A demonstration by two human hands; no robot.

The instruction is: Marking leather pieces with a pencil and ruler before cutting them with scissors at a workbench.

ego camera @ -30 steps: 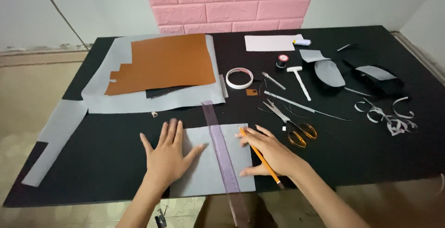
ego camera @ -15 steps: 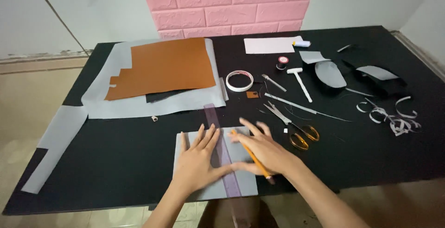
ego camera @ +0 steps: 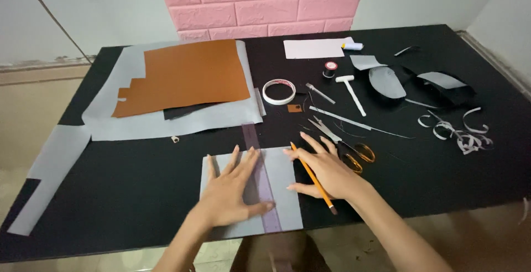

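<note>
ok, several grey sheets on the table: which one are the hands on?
The small grey rectangle at the near edge, with the clear ruler across it. The left hand presses on it; the other grey sheets lie further left, untouched.

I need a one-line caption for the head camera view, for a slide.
Left hand presses a clear ruler onto a grey sheet; right hand holds a pencil.

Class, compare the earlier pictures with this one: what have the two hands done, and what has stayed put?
The left hand slid rightwards across the grey sheet onto the clear ruler, now pressing it flat. The right hand still grips the pencil beside the ruler. Sheet, ruler, scissors and tape roll stayed put.
</note>
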